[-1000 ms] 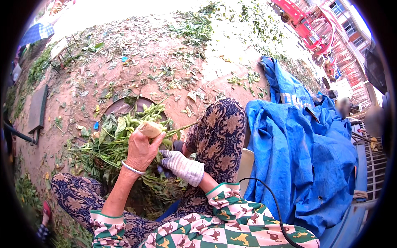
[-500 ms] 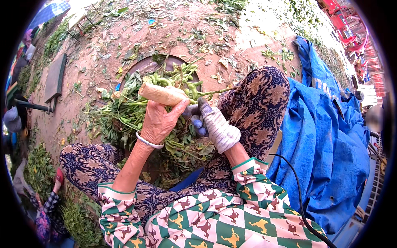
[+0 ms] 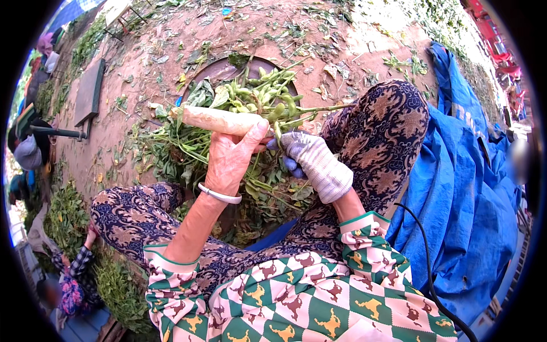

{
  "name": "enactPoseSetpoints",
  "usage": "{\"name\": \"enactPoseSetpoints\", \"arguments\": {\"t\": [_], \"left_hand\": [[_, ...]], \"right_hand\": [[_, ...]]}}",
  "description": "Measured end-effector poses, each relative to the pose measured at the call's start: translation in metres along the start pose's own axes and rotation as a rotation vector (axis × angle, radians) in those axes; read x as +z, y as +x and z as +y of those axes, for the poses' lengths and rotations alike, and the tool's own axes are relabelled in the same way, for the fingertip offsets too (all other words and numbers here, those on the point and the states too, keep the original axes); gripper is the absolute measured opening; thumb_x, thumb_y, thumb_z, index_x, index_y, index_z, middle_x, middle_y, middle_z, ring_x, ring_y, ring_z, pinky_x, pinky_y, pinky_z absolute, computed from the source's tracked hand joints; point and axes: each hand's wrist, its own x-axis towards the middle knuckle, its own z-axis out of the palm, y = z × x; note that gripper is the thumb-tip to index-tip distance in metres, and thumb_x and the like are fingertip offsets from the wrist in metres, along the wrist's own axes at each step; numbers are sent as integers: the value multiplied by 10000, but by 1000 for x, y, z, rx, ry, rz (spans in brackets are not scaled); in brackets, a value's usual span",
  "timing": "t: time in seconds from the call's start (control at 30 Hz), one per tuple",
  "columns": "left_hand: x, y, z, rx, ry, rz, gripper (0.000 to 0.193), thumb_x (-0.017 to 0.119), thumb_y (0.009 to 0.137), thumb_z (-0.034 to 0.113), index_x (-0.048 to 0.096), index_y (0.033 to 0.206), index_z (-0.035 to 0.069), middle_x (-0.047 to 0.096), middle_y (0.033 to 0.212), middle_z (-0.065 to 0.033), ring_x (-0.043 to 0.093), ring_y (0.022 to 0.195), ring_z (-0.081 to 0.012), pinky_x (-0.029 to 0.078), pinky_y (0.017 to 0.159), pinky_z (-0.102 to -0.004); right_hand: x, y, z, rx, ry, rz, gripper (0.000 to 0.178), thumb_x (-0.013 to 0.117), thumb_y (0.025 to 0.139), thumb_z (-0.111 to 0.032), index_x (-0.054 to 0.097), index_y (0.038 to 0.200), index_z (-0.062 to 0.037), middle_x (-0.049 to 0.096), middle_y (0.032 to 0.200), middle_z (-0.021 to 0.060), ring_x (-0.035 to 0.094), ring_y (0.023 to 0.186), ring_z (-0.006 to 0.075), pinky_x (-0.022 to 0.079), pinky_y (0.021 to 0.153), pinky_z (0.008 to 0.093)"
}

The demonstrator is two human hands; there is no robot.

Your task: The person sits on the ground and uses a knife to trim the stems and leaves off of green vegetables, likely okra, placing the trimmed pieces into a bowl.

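Note:
My bare left hand (image 3: 232, 162), a pale bracelet on its wrist, is closed around a thick pale tan cylinder (image 3: 216, 120) resembling a wooden handle. Its far part, if any, cannot be made out. My right hand (image 3: 319, 165) wears a whitish knit glove with purple-grey fingers. Those fingers are curled in against a green bean pod (image 3: 277, 131), close to my left fingertips. Beyond both hands, plump green bean pods on cut stems (image 3: 268, 97) lie over a round dark pan (image 3: 206, 69). Leafy stalks (image 3: 182, 145) spread below and left of it.
My patterned trouser legs (image 3: 382, 131) flank the pile. A blue tarpaulin (image 3: 456, 199) covers the right side, with a black cable (image 3: 421, 251) along it. A dark board on a stand (image 3: 91, 94) is at left. Another person (image 3: 74, 285) sits lower left among plants. Leaves litter the earth.
The whole view has shifted, so the scene sits further right. The tan cylinder has turned more side-on. My right thumb, upright before, has folded down near the pod.

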Motion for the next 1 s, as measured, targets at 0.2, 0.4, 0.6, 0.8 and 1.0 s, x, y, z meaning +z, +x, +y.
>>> {"name": "enactPoseSetpoints", "arguments": {"t": [0.2,0.4,0.6,0.8,1.0], "left_hand": [[2,-1,-11,121,105,77,175,680,794,140,637,882,-5,643,780,-40,595,704,-106,479,658,-253],[4,-1,-16,156,199,104,181,697,770,153,641,847,-1,643,761,-48,595,697,-125,475,678,-275],[4,-6,-10,169,279,63,193,663,816,155,627,921,-2,635,812,-25,571,707,-89,456,630,-234],[11,-6,-19,253,339,155,137,657,810,108,630,881,-6,632,769,-17,554,672,-75,446,624,-231],[10,-6,-15,314,477,143,94,637,817,82,628,849,-7,620,724,-8,543,655,-73,434,613,-226]], "right_hand": [[10,4,-1,98,-216,23,224,591,865,-265,633,945,-59,546,581,-34,482,464,47,376,412,199],[10,14,11,-94,-590,162,283,648,800,-297,629,844,-18,601,599,98,575,502,175,453,487,300],[15,9,6,-69,-639,197,277,629,821,-291,622,841,-15,609,603,81,589,493,170,465,478,302],[15,11,14,-144,-609,208,278,622,826,-283,606,888,-13,596,584,94,585,480,167,457,451,306],[18,4,-4,104,-311,126,271,616,846,-301,578,815,-34,539,547,22,490,433,94,391,398,236]]}}
